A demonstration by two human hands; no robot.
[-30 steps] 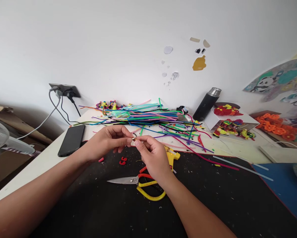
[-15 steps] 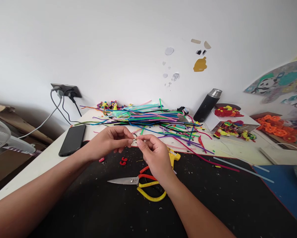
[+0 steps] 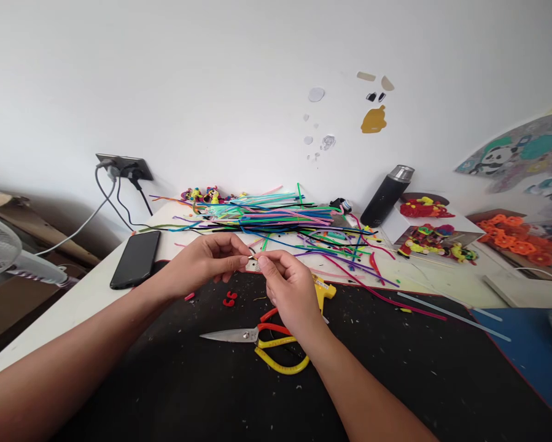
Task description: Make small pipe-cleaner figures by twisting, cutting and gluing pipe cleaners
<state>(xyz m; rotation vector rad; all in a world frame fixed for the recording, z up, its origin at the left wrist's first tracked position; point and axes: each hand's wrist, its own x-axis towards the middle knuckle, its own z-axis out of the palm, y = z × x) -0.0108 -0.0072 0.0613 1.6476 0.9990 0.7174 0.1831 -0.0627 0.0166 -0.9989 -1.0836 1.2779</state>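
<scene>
My left hand (image 3: 218, 258) and my right hand (image 3: 287, 282) meet above the far edge of the black mat (image 3: 165, 368). Thumb and fingers are pinched closed on both, fingertips almost touching. Between them is a tiny piece, mostly hidden; a bit of dark, thin strand shows, too small to name. Below the hands lie scissors (image 3: 245, 335) with red and yellow handles, blades pointing left. Two small red curled pieces (image 3: 229, 299) rest on the mat. A yellow glue gun (image 3: 322, 293) is partly covered by my right hand.
Colourful pipe cleaners (image 3: 276, 216) are heaped along the wall. A black phone (image 3: 136, 260) lies at left, near a fan (image 3: 8, 252). A dark flask (image 3: 387, 196) leans by a white box (image 3: 393, 227) with small figures. Translucent glue sticks (image 3: 453, 316) lie at right.
My hands stay almost in place, fingertips pinched together. The small piece between them has shifted slightly, and the camera view has moved a little. Nothing else has changed.
</scene>
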